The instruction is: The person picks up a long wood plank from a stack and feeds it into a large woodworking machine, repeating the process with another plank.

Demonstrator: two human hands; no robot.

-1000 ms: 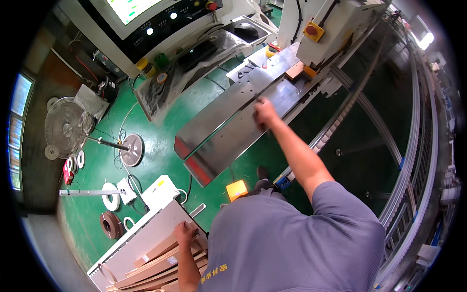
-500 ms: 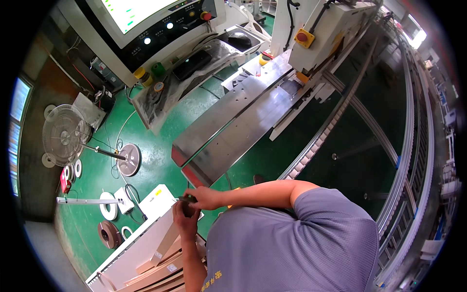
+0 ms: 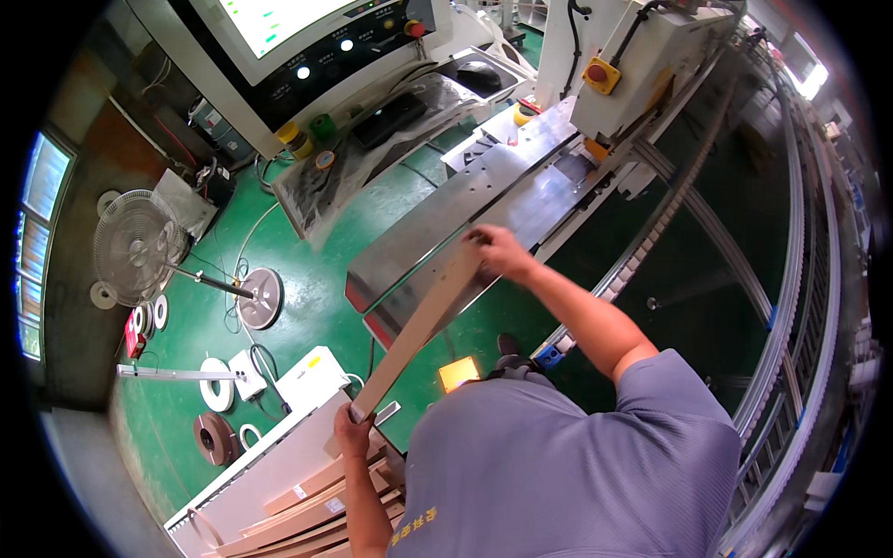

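Note:
A long, narrow wood-coloured strip (image 3: 419, 327) slants from near my body up over the steel machine table (image 3: 419, 244). Its near end is in my left hand (image 3: 353, 431), whose fingers are wrapped round it beside the stack of strips. My right hand (image 3: 500, 252) is closed at the strip's far end, above the machine table; the exact grip of those fingertips is partly hidden. Similar wood-coloured strips (image 3: 312, 510) lie below my left forearm on a pale surface (image 3: 242, 484).
A control panel with a lit screen (image 3: 279, 23) stands at the far left, a keyboard (image 3: 389, 119) below it. A standing fan (image 3: 139, 244), tape rolls (image 3: 216, 439) and a white box (image 3: 313, 379) are on the left. Roller rails (image 3: 791, 279) run along the right; a yellow block (image 3: 459, 374) lies by my feet.
My hands were close together near the stack. Now my right hand has moved up and away over the machine table, and a strip is stretched between both hands.

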